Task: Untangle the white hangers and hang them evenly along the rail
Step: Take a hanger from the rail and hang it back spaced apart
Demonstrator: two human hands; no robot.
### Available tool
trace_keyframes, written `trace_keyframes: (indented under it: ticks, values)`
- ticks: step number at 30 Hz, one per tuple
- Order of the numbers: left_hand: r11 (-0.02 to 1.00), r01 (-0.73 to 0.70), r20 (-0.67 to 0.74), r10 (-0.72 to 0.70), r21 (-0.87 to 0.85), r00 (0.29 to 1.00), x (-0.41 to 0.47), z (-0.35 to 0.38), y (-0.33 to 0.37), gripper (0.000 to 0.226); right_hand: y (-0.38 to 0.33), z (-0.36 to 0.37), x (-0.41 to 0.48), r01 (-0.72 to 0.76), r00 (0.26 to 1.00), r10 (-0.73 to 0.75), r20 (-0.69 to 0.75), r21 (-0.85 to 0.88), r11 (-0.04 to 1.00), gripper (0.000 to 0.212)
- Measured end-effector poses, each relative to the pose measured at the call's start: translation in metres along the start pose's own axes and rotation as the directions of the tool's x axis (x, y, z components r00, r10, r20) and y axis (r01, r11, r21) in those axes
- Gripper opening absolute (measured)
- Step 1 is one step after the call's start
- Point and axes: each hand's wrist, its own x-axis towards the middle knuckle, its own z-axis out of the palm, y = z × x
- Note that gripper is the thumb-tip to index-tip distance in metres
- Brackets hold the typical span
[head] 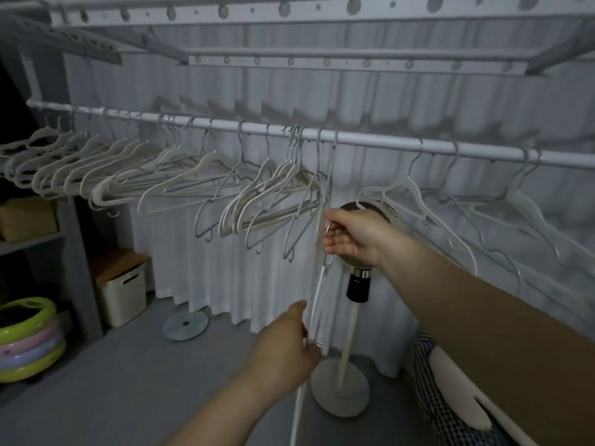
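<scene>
white hangers [273, 188] bunch at 10 o'clock on rail [386, 144]; right hand [351, 235] pinches snagged hanger [318, 286] at centre, left hand [286, 346] grips its lower end at 6 o'clock; mid-untangle, next likely lift clear and slide toward sparse 3 o'clock stretch.

1. Hangers [128, 178] hang on the rail [380, 145], crowded at left, spread apart at right.
2. A curtain [225, 268] hangs behind the rail.
3. A fan [351, 397] stands below the rail, before the curtain.
4. A bin [120, 286] sits on the floor at left, with rings [29, 342] stacked nearer.
</scene>
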Motion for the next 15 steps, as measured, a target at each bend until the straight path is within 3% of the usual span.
trace_keyframes:
  ticks: [5,8,11,13,15]
  values:
    - [0.996,-0.014,0.061,0.019,-0.086,0.998,0.013,-0.004,0.003,0.027,-0.004,-0.023,0.005,-0.028,0.999,0.030,0.033,-0.080,0.996,0.037]
    - [0.983,0.043,0.135,-0.020,-0.176,0.991,0.024,-0.003,0.007,0.037,-0.007,-0.041,0.014,-0.005,1.000,0.005,-0.001,-0.188,0.982,0.041]
    - [0.984,0.060,0.132,-0.038,-0.168,0.990,0.041,0.001,0.013,0.040,-0.016,-0.060,0.027,0.102,0.981,-0.146,-0.127,-0.299,0.949,0.036]
    - [0.988,0.043,0.096,-0.028,-0.149,0.995,0.055,0.002,0.019,0.037,-0.023,-0.078,0.038,0.199,0.927,-0.315,-0.202,-0.447,0.872,0.031]
    - [0.989,0.025,0.053,-0.017,-0.143,0.998,0.070,0.001,0.025,0.038,-0.032,-0.098,0.050,0.237,0.816,-0.536,-0.216,-0.720,0.652,0.022]
